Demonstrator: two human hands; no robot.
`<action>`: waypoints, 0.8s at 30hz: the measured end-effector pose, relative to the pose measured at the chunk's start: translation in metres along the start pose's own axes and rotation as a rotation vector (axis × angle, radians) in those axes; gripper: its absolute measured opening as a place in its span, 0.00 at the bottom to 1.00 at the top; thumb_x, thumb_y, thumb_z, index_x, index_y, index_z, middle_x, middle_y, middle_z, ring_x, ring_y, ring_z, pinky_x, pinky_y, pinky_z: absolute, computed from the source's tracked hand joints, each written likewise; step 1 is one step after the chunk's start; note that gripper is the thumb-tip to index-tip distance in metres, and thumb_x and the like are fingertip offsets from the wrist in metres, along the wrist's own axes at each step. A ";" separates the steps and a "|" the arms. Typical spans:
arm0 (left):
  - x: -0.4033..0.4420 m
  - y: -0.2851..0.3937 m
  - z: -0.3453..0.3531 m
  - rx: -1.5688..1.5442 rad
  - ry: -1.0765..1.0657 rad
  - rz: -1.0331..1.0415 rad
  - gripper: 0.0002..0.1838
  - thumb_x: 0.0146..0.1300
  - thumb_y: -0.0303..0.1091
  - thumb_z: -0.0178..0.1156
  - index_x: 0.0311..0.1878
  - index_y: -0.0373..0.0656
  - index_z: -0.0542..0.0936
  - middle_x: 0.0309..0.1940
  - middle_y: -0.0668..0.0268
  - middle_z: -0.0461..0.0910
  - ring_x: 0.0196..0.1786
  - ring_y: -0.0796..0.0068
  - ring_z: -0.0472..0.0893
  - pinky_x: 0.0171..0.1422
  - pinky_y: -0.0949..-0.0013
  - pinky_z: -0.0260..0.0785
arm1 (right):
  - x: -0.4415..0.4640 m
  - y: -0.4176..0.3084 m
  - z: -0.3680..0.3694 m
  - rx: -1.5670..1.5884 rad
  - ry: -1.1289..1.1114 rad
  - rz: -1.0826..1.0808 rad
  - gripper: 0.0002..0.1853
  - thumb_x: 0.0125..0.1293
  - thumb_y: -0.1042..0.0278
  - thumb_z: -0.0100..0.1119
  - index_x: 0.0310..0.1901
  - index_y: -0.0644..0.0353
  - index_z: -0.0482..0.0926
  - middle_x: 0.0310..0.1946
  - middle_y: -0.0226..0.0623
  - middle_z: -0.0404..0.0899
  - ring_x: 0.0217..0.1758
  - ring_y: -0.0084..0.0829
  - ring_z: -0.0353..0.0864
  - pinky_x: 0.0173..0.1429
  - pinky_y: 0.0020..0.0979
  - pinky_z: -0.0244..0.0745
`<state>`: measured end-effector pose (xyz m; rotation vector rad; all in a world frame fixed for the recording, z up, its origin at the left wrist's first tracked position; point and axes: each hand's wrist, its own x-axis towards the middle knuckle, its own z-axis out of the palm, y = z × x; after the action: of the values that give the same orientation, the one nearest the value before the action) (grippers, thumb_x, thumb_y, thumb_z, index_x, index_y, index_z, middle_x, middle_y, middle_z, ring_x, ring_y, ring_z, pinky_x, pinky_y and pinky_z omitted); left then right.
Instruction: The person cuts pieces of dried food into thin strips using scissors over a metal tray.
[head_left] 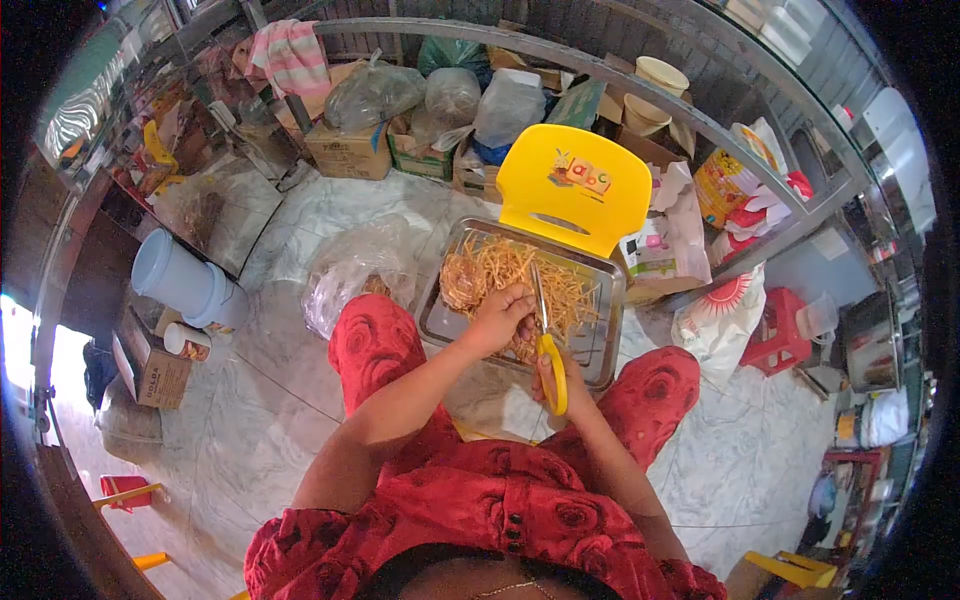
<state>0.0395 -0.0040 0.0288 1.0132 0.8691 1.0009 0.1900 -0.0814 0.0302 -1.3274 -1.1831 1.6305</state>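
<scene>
My right hand (555,374) grips yellow-handled scissors (547,348), their metal blades pointing away from me over the tray. Close beside the blades, my left hand (503,318) is closed, its fingertips pinching thin orange-brown strips, mostly hidden by the fingers. A heap of the same strips (565,295) covers much of a rectangular metal tray (607,345). On the heap's left side sits a rounded bundle (462,280), apparently of the same strips in clear plastic. The tray lies between my knees, in front of a small yellow chair (575,185).
A clear plastic bag (350,265) lies on the marble-patterned floor left of the tray. Cardboard boxes (348,152) and filled bags line the back. Right stand a white sack (722,325) and a red stool (778,335); left, pale blue buckets (185,280).
</scene>
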 end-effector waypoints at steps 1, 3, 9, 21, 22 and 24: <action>0.001 -0.001 0.000 -0.026 -0.007 -0.006 0.08 0.63 0.32 0.46 0.30 0.40 0.68 0.18 0.69 0.69 0.19 0.81 0.70 0.21 0.76 0.64 | 0.001 0.002 -0.004 0.006 -0.023 0.021 0.19 0.60 0.48 0.49 0.39 0.58 0.69 0.14 0.27 0.65 0.11 0.19 0.64 0.15 0.20 0.62; 0.001 0.000 0.000 -0.052 -0.013 -0.012 0.08 0.63 0.32 0.46 0.30 0.40 0.69 0.18 0.70 0.69 0.19 0.81 0.70 0.22 0.77 0.64 | 0.001 0.001 -0.004 0.012 -0.048 0.041 0.18 0.60 0.49 0.49 0.39 0.58 0.69 0.14 0.27 0.65 0.11 0.19 0.65 0.16 0.20 0.63; 0.005 0.010 -0.009 0.063 0.029 0.037 0.08 0.64 0.33 0.45 0.31 0.41 0.68 0.18 0.71 0.70 0.19 0.82 0.70 0.22 0.77 0.64 | 0.000 -0.001 -0.007 0.016 -0.102 0.025 0.21 0.60 0.47 0.48 0.40 0.61 0.66 0.18 0.31 0.67 0.15 0.22 0.67 0.19 0.23 0.63; 0.011 0.028 -0.026 0.176 0.162 0.168 0.08 0.65 0.35 0.45 0.31 0.42 0.67 0.19 0.70 0.70 0.19 0.82 0.72 0.21 0.80 0.65 | -0.008 -0.009 -0.006 0.018 -0.249 0.050 0.17 0.61 0.53 0.50 0.43 0.58 0.66 0.25 0.28 0.67 0.27 0.19 0.68 0.27 0.22 0.70; 0.011 0.027 -0.026 0.182 0.152 0.178 0.08 0.65 0.35 0.45 0.32 0.41 0.67 0.19 0.70 0.70 0.19 0.82 0.72 0.21 0.80 0.65 | -0.008 -0.010 -0.006 0.012 -0.248 0.050 0.17 0.61 0.54 0.50 0.43 0.58 0.66 0.25 0.27 0.67 0.27 0.19 0.68 0.27 0.22 0.70; 0.012 0.026 -0.026 0.189 0.140 0.188 0.09 0.64 0.35 0.45 0.32 0.41 0.67 0.19 0.70 0.70 0.19 0.82 0.72 0.21 0.80 0.65 | -0.008 -0.008 -0.007 0.007 -0.245 0.050 0.17 0.61 0.54 0.50 0.43 0.58 0.66 0.25 0.27 0.67 0.27 0.19 0.68 0.27 0.22 0.69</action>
<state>0.0128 0.0188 0.0439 1.2130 1.0123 1.1758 0.1987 -0.0848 0.0401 -1.1857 -1.2929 1.8720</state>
